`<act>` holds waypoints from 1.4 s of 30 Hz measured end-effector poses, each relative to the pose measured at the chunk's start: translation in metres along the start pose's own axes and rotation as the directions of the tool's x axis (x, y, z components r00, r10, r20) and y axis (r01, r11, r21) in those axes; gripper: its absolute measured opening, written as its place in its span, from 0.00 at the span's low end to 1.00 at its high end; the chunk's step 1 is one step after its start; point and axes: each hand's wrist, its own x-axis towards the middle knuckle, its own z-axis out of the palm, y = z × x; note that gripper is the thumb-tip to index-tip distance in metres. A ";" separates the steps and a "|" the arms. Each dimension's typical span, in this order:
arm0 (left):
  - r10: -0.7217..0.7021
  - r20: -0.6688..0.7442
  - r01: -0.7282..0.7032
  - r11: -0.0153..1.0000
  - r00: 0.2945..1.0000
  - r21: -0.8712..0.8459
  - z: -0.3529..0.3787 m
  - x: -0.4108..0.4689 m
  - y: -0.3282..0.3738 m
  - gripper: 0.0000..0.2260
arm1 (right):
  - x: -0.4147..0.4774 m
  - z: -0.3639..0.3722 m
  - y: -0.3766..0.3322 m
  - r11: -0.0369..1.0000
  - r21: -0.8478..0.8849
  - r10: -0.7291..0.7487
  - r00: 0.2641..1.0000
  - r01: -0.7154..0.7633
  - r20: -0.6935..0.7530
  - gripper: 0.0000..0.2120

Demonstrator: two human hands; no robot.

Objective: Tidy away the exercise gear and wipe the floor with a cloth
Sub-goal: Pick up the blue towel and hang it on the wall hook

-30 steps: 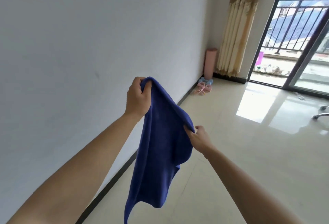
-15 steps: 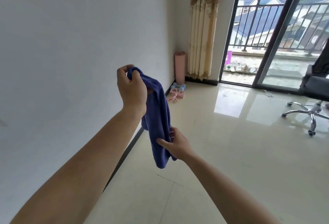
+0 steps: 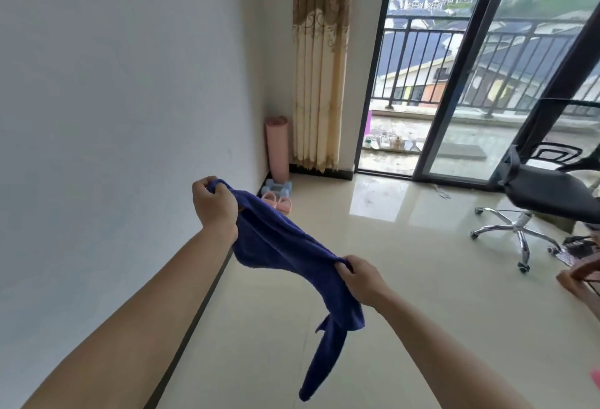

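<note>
A dark blue cloth (image 3: 279,243) is stretched in the air between my two hands. My left hand (image 3: 212,204) grips its upper end in a fist. Lower and to the right, my right hand (image 3: 360,278) pinches another edge, and the loose tail hangs down below it. In the far corner a rolled pink mat (image 3: 277,148) stands upright against the wall. Light blue dumbbells (image 3: 277,187) and pink dumbbells (image 3: 279,202) lie on the floor in front of it.
A white wall (image 3: 130,116) runs along my left. Glossy beige floor tiles (image 3: 406,278) spread ahead. A black office chair (image 3: 535,200) on castors stands at the right. A curtain (image 3: 319,61) hangs beside the glass balcony door (image 3: 454,83).
My right hand has moved right and down, pulling the bunched cloth out between the hands. The view has turned right, bringing the chair closer into view.
</note>
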 end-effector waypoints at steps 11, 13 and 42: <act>-0.037 0.042 0.038 0.999 0.998 -0.028 0.280 0.147 -0.030 0.10 | 0.250 -0.120 0.023 1.000 -0.024 0.006 0.944 0.002 0.329 0.13; -0.028 0.035 0.028 0.999 0.999 -0.018 0.335 0.173 -0.030 0.09 | 0.303 -0.143 0.020 1.000 -0.027 0.008 0.922 0.003 0.387 0.16; -0.226 0.396 -0.250 0.485 0.890 0.838 0.760 0.712 -0.049 0.29 | 1.057 -0.370 -0.260 0.937 0.254 -0.292 0.938 0.241 0.187 0.15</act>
